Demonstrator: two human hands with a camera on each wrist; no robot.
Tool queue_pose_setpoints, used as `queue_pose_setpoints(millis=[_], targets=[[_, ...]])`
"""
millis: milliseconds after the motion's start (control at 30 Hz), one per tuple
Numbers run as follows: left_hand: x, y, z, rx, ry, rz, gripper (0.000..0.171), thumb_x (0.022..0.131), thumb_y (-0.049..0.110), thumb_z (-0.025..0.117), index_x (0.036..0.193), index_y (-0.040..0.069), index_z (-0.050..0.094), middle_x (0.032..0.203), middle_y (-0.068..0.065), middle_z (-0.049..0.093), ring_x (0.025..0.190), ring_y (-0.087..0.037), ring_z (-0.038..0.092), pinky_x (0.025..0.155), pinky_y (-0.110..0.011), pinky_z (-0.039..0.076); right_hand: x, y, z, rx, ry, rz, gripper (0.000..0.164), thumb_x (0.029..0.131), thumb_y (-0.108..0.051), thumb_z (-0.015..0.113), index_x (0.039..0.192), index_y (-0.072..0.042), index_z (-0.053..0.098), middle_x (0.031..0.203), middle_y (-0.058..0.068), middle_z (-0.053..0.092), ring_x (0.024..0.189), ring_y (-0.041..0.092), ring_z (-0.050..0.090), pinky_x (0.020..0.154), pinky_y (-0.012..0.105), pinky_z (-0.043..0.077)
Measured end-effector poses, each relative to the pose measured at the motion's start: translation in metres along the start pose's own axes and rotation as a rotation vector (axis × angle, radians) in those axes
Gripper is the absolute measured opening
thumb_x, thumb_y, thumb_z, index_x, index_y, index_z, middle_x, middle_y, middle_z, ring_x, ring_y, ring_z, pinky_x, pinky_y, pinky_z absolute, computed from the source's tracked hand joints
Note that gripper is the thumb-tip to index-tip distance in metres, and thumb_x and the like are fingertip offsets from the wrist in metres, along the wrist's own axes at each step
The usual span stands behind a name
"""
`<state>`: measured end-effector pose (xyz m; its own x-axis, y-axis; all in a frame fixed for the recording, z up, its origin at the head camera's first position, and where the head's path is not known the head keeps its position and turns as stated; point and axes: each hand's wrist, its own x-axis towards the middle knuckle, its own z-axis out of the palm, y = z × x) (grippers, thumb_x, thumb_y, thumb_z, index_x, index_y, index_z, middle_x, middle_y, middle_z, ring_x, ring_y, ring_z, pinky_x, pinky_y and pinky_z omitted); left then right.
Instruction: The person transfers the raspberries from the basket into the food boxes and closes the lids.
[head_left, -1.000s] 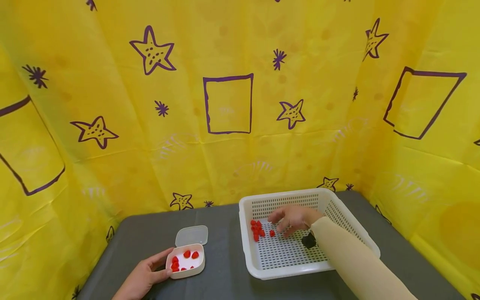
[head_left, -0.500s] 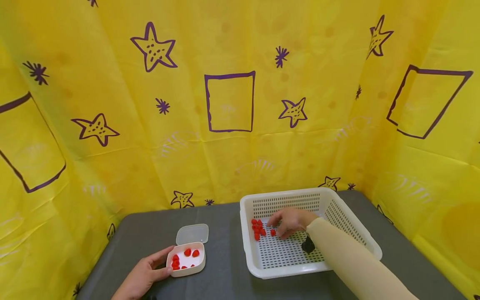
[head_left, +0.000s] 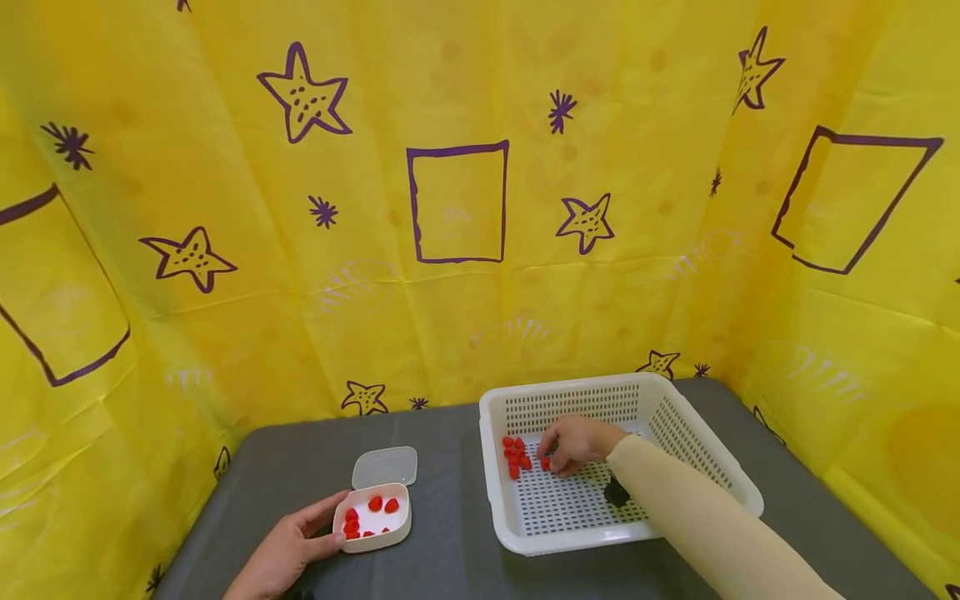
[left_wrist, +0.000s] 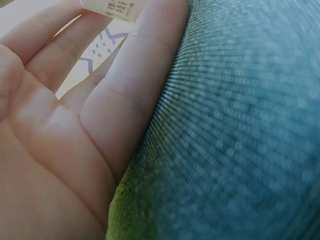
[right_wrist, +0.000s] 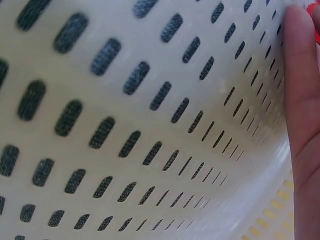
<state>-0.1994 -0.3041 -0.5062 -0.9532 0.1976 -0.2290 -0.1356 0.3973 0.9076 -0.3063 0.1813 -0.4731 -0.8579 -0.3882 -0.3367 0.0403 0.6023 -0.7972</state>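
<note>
My left hand (head_left: 288,542) grips a small cream-coloured box (head_left: 408,525) at its left side, thumb in front and fingers behind. The box is open and holds several small red berries (head_left: 375,504); its printed wall (left_wrist: 112,7) shows at the top of the left wrist view. My right hand (head_left: 581,442) is down inside a white slotted basket (head_left: 502,546), thumb and fingertips pinching a single red berry (head_left: 545,463). Part of that berry (right_wrist: 318,37) appears at the upper right edge of the right wrist view, beside a finger (right_wrist: 302,75).
More red berries (head_left: 515,456) lie clustered at the basket's left end. Behind the box lies a translucent lid (head_left: 385,467). A black object (head_left: 617,492) shows under the right wrist. Everything stands on a grey table (head_left: 442,467), and a yellow patterned curtain (head_left: 457,333) surrounds it.
My right hand has come slightly left and lower, its fingers closing round the lone berry. My left hand and the box hold their place.
</note>
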Motion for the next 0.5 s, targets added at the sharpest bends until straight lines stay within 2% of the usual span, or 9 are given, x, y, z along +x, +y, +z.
queue_pose_setpoints(millis=[333,500], targets=[[-0.002,0.004,0.001,-0.006,0.014,-0.015,0.073,0.086,0.028,0.079,0.147,0.003,0.048,0.142,-0.024,0.051,0.126,-0.043,0.045,0.094,-0.048,0.050,0.001,-0.002,-0.004,-0.034,0.003,0.000,0.018,0.084,0.008,0.072,0.097,-0.004,0.074,0.089,0.011,0.067,0.072,0.025,0.066,0.066,0.036,0.059],[-0.004,0.004,0.001,0.001,-0.016,0.033,0.072,0.088,0.026,0.077,0.148,0.000,0.045,0.143,-0.026,0.049,0.129,-0.045,0.044,0.094,-0.045,0.050,0.001,0.001,-0.015,0.022,-0.029,-0.037,0.018,0.085,0.010,0.070,0.101,0.001,0.071,0.091,0.013,0.066,0.078,0.028,0.067,0.071,0.039,0.059]])
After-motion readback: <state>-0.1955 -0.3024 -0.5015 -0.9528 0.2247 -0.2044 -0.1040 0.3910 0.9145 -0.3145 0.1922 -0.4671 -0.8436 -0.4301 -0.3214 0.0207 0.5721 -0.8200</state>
